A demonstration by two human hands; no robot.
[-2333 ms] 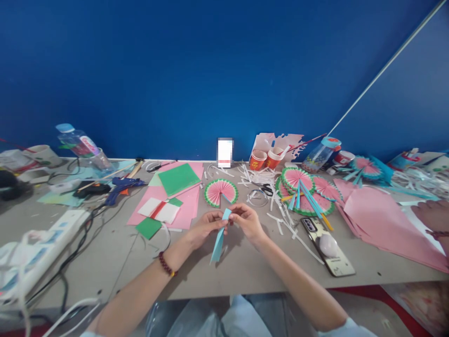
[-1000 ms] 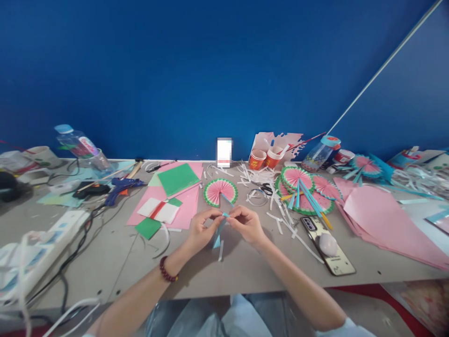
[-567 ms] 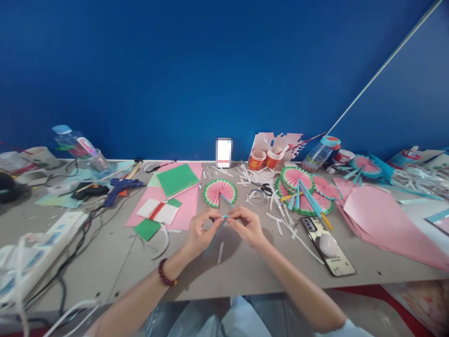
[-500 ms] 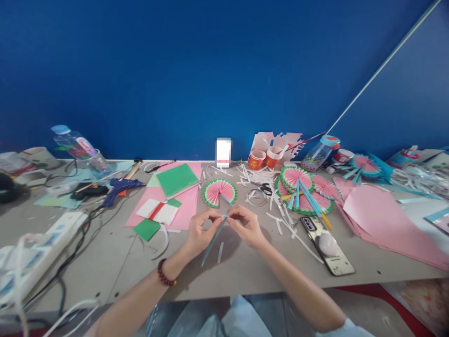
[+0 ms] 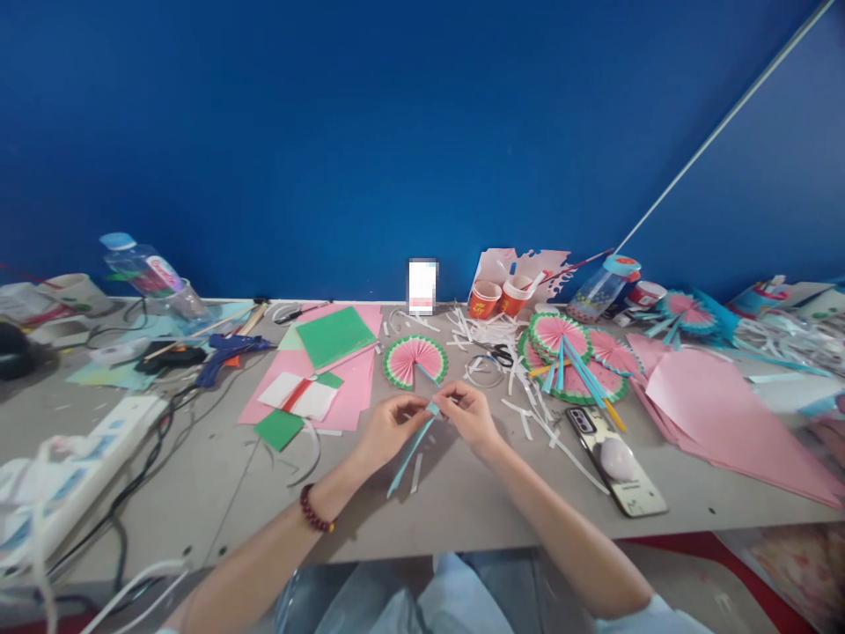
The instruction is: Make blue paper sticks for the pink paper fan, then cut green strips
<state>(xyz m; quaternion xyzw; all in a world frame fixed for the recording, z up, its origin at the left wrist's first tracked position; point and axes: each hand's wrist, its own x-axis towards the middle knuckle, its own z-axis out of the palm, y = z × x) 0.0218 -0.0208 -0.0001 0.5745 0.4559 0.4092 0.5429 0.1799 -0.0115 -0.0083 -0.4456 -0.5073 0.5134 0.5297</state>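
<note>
A light-blue paper strip (image 5: 410,455) is pinched near its upper end between my two hands, its long tail slanting down toward the table's front edge. My left hand (image 5: 389,431) closes thumb and fingers on the strip. My right hand (image 5: 470,417) pinches the same end from the other side, fingers curled. Just beyond lies a pleated paper fan (image 5: 400,361), pink with a green and white rim, spread almost into a full circle. A blue piece reaches from the fan's open gap toward my right hand; whether it joins the strip is hidden by my fingers.
Left are pink sheets (image 5: 264,401), a green sheet (image 5: 335,337), a blue glue gun (image 5: 228,352) and a power strip (image 5: 99,471). To the right lie scissors (image 5: 503,355), white paper scraps, finished fans (image 5: 560,336), a phone (image 5: 643,484) and pink paper (image 5: 719,396). Two paper cups (image 5: 485,299) stand behind.
Both hands have shifted slightly right with the blue strip. Its tail has turned so more of its flat face shows. The pleated fan lies as before.
</note>
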